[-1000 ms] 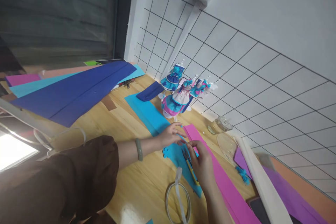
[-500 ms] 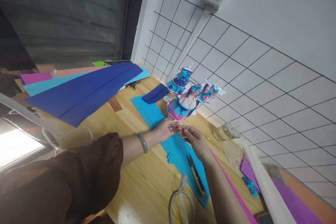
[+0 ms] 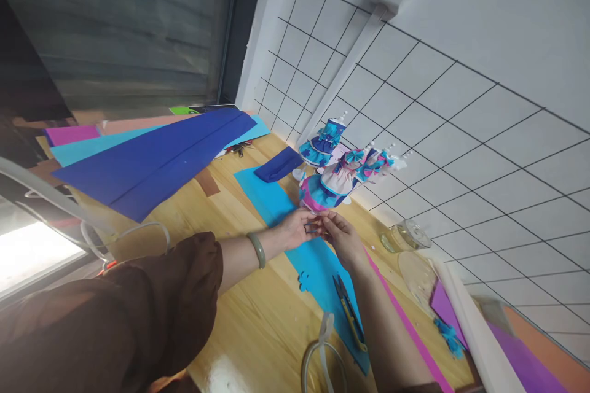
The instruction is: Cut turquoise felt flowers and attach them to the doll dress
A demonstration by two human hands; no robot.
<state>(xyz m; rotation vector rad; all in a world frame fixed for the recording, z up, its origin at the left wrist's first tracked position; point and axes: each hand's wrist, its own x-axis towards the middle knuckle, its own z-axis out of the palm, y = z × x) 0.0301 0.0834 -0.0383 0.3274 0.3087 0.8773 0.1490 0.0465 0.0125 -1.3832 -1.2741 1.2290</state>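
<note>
My left hand, with a green bangle on the wrist, reaches palm up over a bright blue sheet. Its fingers are bent and meet those of my right hand, which makes a pinch. Whatever lies between the fingertips is too small to make out. Just beyond them stands a doll-size dress in pink, blue and white on a stand. Thread snips with yellow handles rest on the blue sheet, nearer me. A small blue flower cutout lies at the sheet's left edge.
Another small blue dress stands behind, beside a folded navy piece. Navy sheets spread at the left. A glass jar stands at the right by the wire grid. A tape roll lies at the front.
The view has shifted slightly, so things appear a little to the right. My hands have come closer together, the right one's pinch now against the left fingers.
</note>
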